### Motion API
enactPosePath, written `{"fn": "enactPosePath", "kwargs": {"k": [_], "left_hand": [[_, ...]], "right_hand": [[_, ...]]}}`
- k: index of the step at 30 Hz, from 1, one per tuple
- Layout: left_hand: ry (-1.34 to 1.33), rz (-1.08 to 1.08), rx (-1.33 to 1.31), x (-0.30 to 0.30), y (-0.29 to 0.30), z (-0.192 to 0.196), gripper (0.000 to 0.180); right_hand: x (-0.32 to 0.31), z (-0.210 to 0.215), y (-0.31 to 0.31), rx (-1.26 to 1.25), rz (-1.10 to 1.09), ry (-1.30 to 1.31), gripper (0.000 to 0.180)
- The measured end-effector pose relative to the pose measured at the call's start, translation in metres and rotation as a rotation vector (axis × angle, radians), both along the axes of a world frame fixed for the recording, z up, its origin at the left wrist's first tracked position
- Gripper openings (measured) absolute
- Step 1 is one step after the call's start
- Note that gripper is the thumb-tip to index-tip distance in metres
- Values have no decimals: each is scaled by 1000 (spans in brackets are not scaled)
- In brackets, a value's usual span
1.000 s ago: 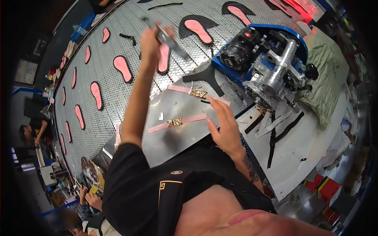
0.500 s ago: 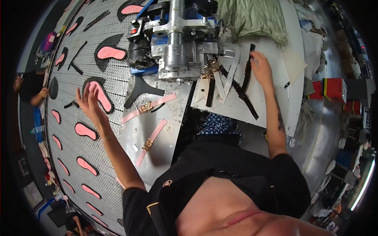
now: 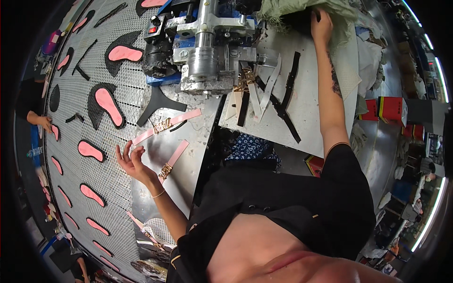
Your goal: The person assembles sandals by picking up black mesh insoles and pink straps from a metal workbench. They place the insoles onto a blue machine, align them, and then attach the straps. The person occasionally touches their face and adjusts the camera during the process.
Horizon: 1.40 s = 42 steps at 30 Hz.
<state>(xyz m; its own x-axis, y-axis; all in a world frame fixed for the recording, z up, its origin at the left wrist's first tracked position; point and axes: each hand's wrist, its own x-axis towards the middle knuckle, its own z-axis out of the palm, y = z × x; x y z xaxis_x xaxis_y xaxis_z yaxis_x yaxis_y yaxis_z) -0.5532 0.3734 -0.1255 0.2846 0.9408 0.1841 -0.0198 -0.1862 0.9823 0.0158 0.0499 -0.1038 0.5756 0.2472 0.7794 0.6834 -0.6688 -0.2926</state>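
Head view: pink strap (image 3: 173, 158) just beside left hand (image 3: 132, 162).

Perforated metal belt (image 3: 94, 61) on my left carries rows of pink insoles on black backings (image 3: 109, 104), plus loose black strips (image 3: 85, 54); a bare forearm of another person (image 3: 35, 119) reaches in at its far edge. Ahead, a grey-and-blue machine with a steel cylinder head (image 3: 204, 52) sits at the top, a black Y-shaped cut piece (image 3: 158, 101) lying just below it. Off to the right, red boxes (image 3: 384, 108) sit beyond the white worktable (image 3: 311, 108), near heaped cloth, too blurred to tell more.
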Motion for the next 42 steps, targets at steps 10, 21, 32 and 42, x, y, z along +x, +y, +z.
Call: {"fn": "enactPosePath", "kwargs": {"k": [10, 21, 32, 42], "left_hand": [[65, 40, 4, 4, -12, -21, 51], [65, 51, -48, 3, -8, -19, 51], [9, 32, -48, -4, -8, -25, 50], [117, -56, 210, -12, -11, -4, 36]], "right_hand": [[24, -90, -19, -418, -70, -2, 37], [24, -86, -23, -674, -3, 338, 49], [-55, -11, -14, -588, 43, 138, 20], [-191, 139, -52, -10, 103, 277, 21]]}}
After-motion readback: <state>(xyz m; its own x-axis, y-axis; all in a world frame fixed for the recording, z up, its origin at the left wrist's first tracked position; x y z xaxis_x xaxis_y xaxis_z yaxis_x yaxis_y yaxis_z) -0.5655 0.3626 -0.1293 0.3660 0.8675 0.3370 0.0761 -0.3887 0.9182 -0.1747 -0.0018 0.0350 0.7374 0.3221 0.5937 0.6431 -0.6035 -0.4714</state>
